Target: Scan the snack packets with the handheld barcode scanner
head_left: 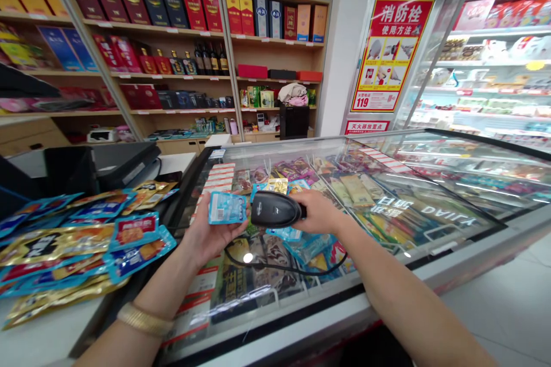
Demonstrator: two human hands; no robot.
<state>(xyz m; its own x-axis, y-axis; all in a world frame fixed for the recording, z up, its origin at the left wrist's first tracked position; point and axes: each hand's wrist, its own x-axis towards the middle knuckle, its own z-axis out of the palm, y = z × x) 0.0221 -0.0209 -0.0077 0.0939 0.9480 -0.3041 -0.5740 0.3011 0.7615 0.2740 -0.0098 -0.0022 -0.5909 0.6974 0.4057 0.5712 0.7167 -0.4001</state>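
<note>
My left hand (210,235) holds a small light-blue snack packet (227,208) flat against its fingers, with a gold bracelet (144,320) on the wrist. My right hand (317,212) grips a black handheld barcode scanner (273,209), whose head points left at the packet, a few centimetres away. A black cable (284,266) loops down from the scanner over the glass. Both hands hover above the glass lid of a chest freezer (413,183). To the left, a heap of blue and gold snack packets (73,246) lies on the white counter (38,335).
A black cash register and screen (99,166) stand behind the counter. Wooden shelves (181,31) of boxed liquor and bottles line the back wall. A red fire-hydrant instruction poster (391,54) hangs beside a glass-fronted refrigerated display (495,69) on the right.
</note>
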